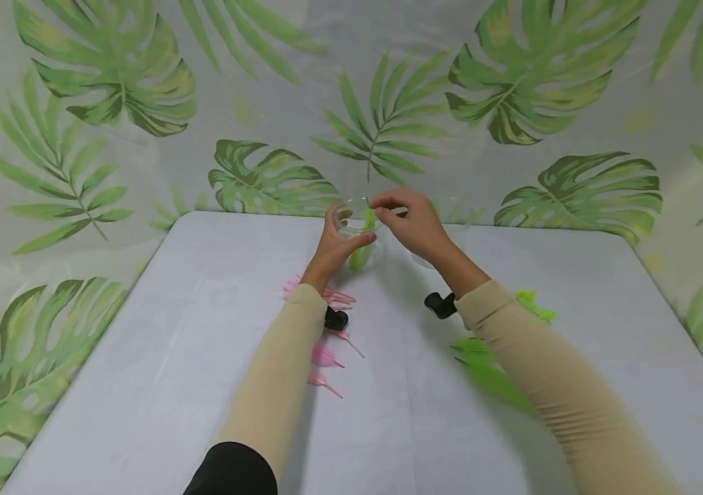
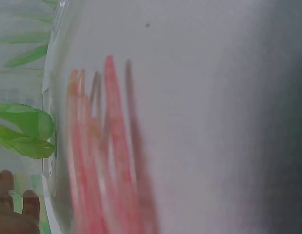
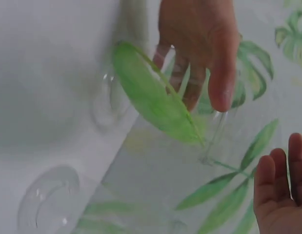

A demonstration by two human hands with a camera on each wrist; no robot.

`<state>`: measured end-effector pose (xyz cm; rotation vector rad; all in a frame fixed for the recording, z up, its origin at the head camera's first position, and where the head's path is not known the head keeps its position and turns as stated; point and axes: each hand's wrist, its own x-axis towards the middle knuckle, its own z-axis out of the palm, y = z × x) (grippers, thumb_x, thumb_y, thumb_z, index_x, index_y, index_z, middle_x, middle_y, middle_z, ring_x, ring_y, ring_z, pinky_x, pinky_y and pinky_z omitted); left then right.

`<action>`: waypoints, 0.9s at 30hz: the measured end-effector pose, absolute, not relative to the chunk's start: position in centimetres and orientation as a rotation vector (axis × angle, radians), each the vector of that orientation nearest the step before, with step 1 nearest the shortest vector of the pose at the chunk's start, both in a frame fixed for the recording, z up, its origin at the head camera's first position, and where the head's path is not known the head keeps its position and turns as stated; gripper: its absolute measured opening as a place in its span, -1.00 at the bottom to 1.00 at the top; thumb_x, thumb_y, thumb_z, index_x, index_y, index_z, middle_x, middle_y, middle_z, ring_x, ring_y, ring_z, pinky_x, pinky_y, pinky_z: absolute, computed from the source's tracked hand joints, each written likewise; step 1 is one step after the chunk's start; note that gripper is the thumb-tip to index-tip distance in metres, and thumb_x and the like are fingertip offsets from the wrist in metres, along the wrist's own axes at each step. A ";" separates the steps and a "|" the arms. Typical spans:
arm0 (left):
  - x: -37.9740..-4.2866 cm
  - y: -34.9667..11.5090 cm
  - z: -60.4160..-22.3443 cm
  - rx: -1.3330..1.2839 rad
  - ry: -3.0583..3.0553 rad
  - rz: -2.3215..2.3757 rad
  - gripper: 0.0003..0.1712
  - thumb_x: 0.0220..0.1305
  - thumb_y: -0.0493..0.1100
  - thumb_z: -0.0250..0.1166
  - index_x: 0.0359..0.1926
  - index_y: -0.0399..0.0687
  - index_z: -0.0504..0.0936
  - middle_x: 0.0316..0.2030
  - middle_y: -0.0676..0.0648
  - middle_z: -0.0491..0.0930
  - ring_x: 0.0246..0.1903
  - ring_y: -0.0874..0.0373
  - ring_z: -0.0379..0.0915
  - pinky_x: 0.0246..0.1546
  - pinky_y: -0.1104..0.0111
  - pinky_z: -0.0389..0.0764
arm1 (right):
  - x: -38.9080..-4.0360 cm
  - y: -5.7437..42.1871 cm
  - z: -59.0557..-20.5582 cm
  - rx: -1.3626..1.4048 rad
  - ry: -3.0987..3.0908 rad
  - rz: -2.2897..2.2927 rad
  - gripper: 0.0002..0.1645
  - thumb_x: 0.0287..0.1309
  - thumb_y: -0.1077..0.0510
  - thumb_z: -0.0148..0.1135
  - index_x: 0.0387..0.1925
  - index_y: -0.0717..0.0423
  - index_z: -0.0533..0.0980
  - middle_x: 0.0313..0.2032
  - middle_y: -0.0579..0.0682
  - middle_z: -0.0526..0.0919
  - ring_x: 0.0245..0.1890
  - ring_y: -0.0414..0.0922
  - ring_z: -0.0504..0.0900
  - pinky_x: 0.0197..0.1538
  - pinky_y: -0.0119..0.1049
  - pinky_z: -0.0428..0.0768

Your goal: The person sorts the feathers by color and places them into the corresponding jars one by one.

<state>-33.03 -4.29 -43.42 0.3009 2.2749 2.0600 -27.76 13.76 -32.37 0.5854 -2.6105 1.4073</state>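
In the head view, my left hand (image 1: 337, 240) grips a clear cup (image 1: 360, 234) above the back of the table, thumb on the near side. A green feather (image 1: 361, 256) stands in the cup, its quill reaching the rim. The right wrist view shows the same feather (image 3: 151, 97) tilted inside, with my left hand (image 3: 202, 44) around the clear wall. My right hand (image 1: 409, 220) is at the rim beside the quill; its fingers (image 3: 266, 183) look apart from the feather. Two green shapes (image 2: 29, 122) show through clear plastic in the left wrist view.
Pink feathers (image 1: 323, 356) lie in a column under my left forearm. Green feathers (image 1: 487, 375) lie below my right forearm. A second clear cup (image 3: 49, 204) stands behind my right wrist. The white table (image 1: 203, 289) ends at a leaf-patterned backdrop (image 1: 388, 124).
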 end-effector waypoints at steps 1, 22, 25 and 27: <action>-33.1 -4.3 -43.4 0.300 2.275 2.065 0.22 0.07 0.07 0.51 0.55 0.19 -0.12 0.48 -0.10 0.13 0.50 -0.12 -0.01 0.39 -0.08 0.25 | -27.1 14.1 -32.2 0.659 -2.625 1.344 -0.74 0.39 0.17 0.13 0.00 0.13 0.64 0.06 0.10 0.65 0.11 0.03 0.59 0.12 -0.01 0.60; -33.1 -4.6 -42.4 0.281 2.358 1.940 0.19 0.06 0.03 0.53 0.51 0.16 -0.09 0.53 -0.03 0.06 0.55 -0.04 -0.07 0.48 -0.02 0.15 | -21.5 26.0 -34.3 1.124 -2.993 0.456 -0.86 0.21 0.28 0.31 -0.23 0.02 0.68 -0.22 -0.07 0.72 -0.18 -0.08 0.67 -0.08 -0.10 0.64; -33.3 -4.4 -42.4 0.326 2.341 1.959 0.16 0.10 -0.02 0.51 0.51 0.12 -0.10 0.49 0.00 0.13 0.53 0.00 -0.01 0.47 0.01 0.19 | -21.8 27.3 -35.4 1.107 -3.101 0.364 -0.85 0.19 0.31 0.30 -0.24 0.06 0.69 -0.23 -0.07 0.71 -0.15 -0.01 0.67 -0.06 -0.08 0.63; -33.3 -4.3 -42.3 0.338 2.331 1.964 0.16 0.10 -0.04 0.51 0.51 0.10 -0.11 0.48 -0.01 0.14 0.52 -0.01 0.00 0.45 0.02 0.22 | -21.9 28.1 -36.3 1.100 -3.139 0.330 -0.84 0.18 0.34 0.30 -0.22 0.10 0.69 -0.22 -0.05 0.71 -0.15 0.02 0.67 -0.07 -0.08 0.64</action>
